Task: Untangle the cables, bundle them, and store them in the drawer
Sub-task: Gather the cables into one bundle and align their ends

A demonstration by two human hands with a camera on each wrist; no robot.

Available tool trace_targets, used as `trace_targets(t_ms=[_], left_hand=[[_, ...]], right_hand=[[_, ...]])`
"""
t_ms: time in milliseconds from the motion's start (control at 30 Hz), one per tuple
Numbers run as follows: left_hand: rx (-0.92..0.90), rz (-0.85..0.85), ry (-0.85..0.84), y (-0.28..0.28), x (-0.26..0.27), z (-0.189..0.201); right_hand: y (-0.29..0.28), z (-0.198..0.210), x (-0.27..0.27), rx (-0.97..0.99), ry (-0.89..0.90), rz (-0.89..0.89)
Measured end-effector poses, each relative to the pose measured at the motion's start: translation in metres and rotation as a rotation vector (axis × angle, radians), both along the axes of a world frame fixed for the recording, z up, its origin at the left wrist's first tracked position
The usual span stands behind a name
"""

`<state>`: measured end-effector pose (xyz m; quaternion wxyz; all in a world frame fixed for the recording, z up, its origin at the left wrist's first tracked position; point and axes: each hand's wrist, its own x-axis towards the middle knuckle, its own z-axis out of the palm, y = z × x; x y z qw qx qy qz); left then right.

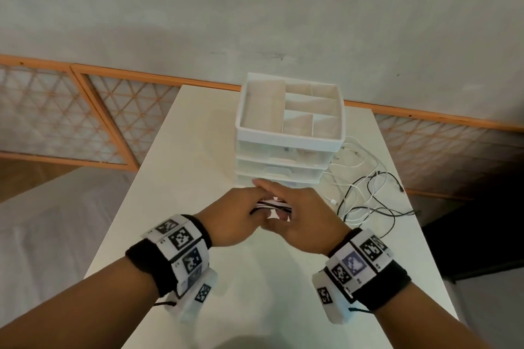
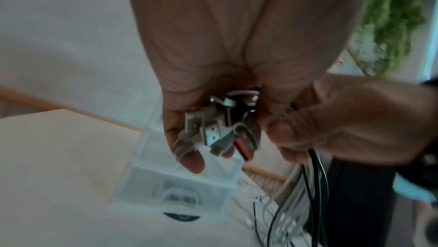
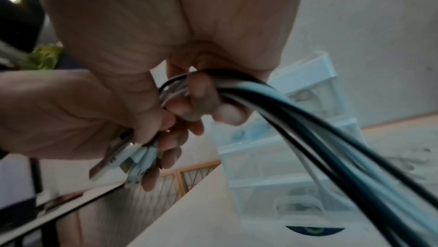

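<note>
Several black and white cables (image 1: 365,195) lie loosely tangled on the white table (image 1: 198,150), right of a translucent drawer unit (image 1: 289,150). Both hands meet just in front of the unit, above the table. My left hand (image 1: 241,212) grips the gathered plug ends (image 2: 213,134), a cluster of USB connectors lying in its palm. My right hand (image 1: 300,218) holds the same cable strands (image 3: 272,97) a little further along, fingers curled round them. From there the strands (image 2: 312,185) hang down to the table at the right. All drawers of the unit look closed.
The unit's top is an open tray with dividers (image 1: 289,110), nothing in it. Behind the table runs an orange-framed lattice rail (image 1: 99,110) below a grey wall. The table's right edge (image 1: 411,207) is close to the loose cables.
</note>
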<state>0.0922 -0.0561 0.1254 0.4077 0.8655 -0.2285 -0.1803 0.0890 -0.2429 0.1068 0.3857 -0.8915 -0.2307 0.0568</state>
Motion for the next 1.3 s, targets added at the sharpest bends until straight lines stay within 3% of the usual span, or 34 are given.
trace_targets(t_ms=[133, 233, 300, 367, 467, 633, 767, 900, 1100, 1300], left_hand=[[-0.326, 0.277, 0.343, 0.015, 0.006, 0.002], [-0.615, 0.344, 0.667, 0.01, 0.003, 0.006], [-0.758, 0.372, 0.774, 0.001, 0.004, 0.013], [-0.826, 0.435, 0.775, -0.01, 0.007, 0.018], [-0.718, 0.488, 0.636, -0.021, 0.01, 0.028], [-0.561, 0.281, 0.547, -0.023, 0.011, 0.034], [-0.592, 0.321, 0.437, -0.021, 0.011, 0.023], [-0.628, 0.279, 0.452, -0.012, 0.012, 0.019], [-0.625, 0.132, 0.486, -0.008, 0.01, 0.025], [-0.67, 0.142, 0.551, -0.005, 0.011, 0.025]], right_hand=[[-0.014, 0.016, -0.001, 0.273, 0.207, -0.126], [-0.018, 0.023, -0.006, 0.404, 0.199, -0.153], [-0.016, 0.024, -0.006, 0.444, 0.174, -0.184], [-0.013, 0.024, -0.008, 0.422, 0.126, -0.188], [-0.006, 0.023, -0.01, 0.332, 0.034, -0.182], [-0.004, 0.025, -0.007, 0.258, -0.05, -0.22], [-0.004, 0.028, -0.006, 0.276, -0.019, -0.13], [-0.009, 0.034, -0.007, 0.367, 0.132, -0.052], [-0.012, 0.031, -0.005, 0.325, 0.136, -0.03], [-0.015, 0.023, -0.006, 0.168, 0.102, 0.037]])
